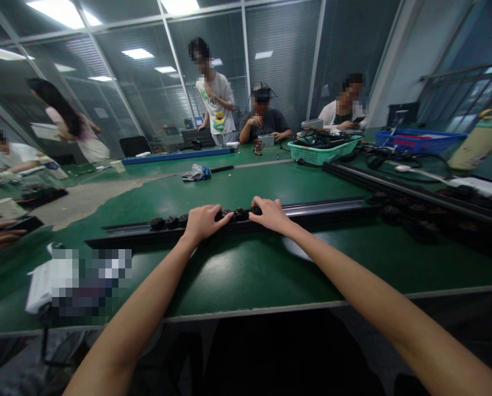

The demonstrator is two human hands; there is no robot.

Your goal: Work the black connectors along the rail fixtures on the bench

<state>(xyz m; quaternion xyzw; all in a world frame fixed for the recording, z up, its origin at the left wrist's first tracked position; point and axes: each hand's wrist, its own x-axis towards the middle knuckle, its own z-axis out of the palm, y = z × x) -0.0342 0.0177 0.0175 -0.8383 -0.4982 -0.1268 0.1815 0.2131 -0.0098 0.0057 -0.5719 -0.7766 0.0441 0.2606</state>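
Observation:
A long black rail [324,209] with a shiny metal channel lies across the green table in front of me. Several small dark parts [170,222] sit in a row along its left half; their kind is too dim to make out. My left hand [203,223] curls over this row, thumb on the near side and fingers on the far side, around one of the parts. A little to the right, my right hand [269,213] pinches another small black part [256,210] at the row's right end. More dark parts [240,213] show between the two hands.
More dark parts [415,220] lie beside another black rail [394,184] at right. Behind stand a green basket [324,153] of cables and a blue basket [419,144]. A crumpled cloth [197,173] lies ahead. A white device [48,280] is near left; several people are around the table.

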